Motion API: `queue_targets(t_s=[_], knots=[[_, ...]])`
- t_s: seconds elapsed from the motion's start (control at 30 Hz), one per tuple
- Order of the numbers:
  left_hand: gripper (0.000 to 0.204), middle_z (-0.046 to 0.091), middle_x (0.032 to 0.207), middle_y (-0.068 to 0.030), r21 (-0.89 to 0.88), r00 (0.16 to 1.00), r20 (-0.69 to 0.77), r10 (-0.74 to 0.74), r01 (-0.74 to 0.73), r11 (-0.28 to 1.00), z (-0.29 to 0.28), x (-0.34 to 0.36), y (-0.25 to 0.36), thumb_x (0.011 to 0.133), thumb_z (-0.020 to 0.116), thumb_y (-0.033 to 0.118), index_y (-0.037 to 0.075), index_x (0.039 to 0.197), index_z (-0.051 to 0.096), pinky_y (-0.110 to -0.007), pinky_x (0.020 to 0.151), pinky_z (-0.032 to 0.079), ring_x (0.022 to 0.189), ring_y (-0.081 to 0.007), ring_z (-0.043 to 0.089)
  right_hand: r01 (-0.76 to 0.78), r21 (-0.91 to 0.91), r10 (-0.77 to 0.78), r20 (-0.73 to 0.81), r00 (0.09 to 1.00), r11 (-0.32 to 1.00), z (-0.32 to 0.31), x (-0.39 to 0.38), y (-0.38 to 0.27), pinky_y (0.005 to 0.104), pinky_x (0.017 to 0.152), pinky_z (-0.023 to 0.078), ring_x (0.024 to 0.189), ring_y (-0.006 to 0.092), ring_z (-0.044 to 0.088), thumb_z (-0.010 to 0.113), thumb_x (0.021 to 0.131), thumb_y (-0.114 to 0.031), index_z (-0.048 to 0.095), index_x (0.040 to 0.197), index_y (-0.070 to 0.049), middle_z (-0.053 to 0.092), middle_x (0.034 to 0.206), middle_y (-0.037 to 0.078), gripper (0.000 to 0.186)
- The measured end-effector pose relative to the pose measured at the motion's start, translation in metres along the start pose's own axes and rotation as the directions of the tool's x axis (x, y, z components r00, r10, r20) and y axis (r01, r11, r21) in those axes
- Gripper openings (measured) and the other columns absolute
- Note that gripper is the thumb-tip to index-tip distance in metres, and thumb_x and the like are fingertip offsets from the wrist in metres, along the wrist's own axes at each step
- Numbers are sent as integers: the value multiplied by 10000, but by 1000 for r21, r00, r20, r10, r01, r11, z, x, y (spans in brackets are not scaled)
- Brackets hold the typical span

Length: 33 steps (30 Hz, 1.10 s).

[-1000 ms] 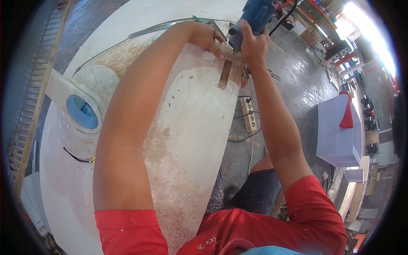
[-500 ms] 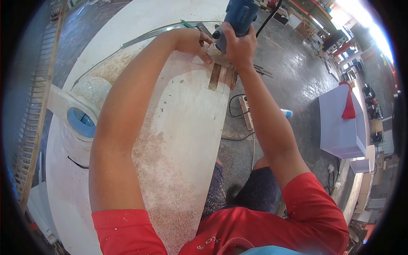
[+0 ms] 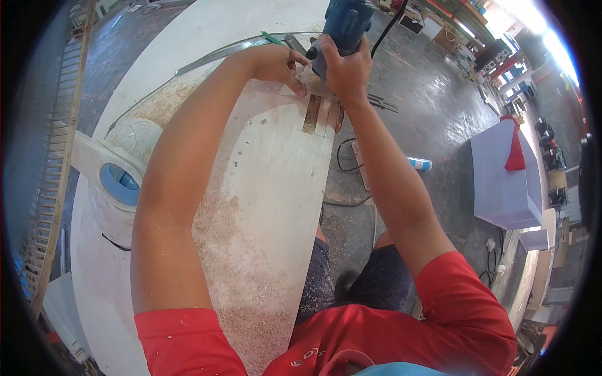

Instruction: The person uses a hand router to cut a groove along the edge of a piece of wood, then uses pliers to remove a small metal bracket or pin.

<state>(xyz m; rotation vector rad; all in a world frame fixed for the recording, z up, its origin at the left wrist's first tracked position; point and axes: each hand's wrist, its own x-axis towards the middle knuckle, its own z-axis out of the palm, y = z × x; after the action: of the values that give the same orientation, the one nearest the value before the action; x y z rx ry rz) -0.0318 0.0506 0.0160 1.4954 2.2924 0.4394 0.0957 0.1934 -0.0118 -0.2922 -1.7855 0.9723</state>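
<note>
My right hand (image 3: 348,69) is wrapped round a blue corded trim router (image 3: 347,31), which stands at the far end of a pale wooden panel (image 3: 263,182). Close beside the router's base is my left hand (image 3: 285,69), its thumb and fingers curved and apart. Whether those fingertips touch the base is hard to make out. Just below the router, a narrow recess (image 3: 311,116) with a rough brown floor is cut into the panel near its right edge. The router's bit is hidden from view.
Wood shavings (image 3: 244,269) cover much of the panel. A green pencil (image 3: 271,38) and a metal strip (image 3: 219,51) lie beyond my left arm. Power cords (image 3: 348,203), a blue-and-white can (image 3: 419,163) and a white box (image 3: 508,175) are to the right.
The router and my right hand have shifted slightly left and toward the far edge. My left hand has moved a little left too. Both keep the same pose.
</note>
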Motion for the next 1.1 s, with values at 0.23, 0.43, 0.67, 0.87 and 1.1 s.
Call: queue_targets(t_s=[0.23, 0.43, 0.67, 0.87, 1.1], knots=[[1053, 675, 997, -33, 32, 998, 66, -11, 9, 999, 0, 6, -6, 651, 964, 546, 139, 1538, 567, -348, 849, 515, 946, -212, 661, 0, -35, 0, 1, 1000, 999, 3, 0, 6, 457, 822, 586, 898, 372, 758, 823, 805, -408, 658, 1126, 5, 759, 977, 207, 548], [1068, 679, 1021, -41, 3, 994, 85, -61, 61, 998, -1, 8, -3, 657, 966, 532, 128, 1552, 546, -347, 879, 515, 988, -209, 661, -29, 8, 29, 3, 1000, 1000, -1, -1, 0, 467, 845, 583, 929, 391, 754, 821, 788, -429, 657, 1119, -7, 760, 1001, 212, 561], [874, 648, 927, -2, -85, 996, 78, -33, 39, 996, 0, 9, -10, 753, 932, 430, 43, 1464, 604, -332, 820, 481, 889, -171, 621, -88, -28, 89, 36, 995, 996, 1, 8, 3, 461, 886, 571, 961, 393, 745, 806, 780, -468, 668, 1146, 12, 757, 1019, 221, 619], [741, 673, 877, 34, -421, 939, 318, -129, 262, 868, -20, 26, -23, 860, 860, 450, 107, 1471, 618, -255, 725, 416, 817, -60, 608, -316, -92, 326, 145, 934, 944, 6, 47, 6, 439, 916, 560, 1015, 389, 734, 755, 789, -560, 709, 1144, 33, 752, 1080, 238, 693], [643, 674, 863, 74, -565, 926, 368, -81, 292, 772, -18, 25, -18, 903, 844, 376, 123, 1455, 633, -218, 653, 346, 743, -28, 584, -343, -216, 375, 130, 918, 914, 4, 53, 12, 403, 890, 560, 989, 326, 739, 719, 797, -634, 709, 1169, 64, 752, 1058, 230, 791]])
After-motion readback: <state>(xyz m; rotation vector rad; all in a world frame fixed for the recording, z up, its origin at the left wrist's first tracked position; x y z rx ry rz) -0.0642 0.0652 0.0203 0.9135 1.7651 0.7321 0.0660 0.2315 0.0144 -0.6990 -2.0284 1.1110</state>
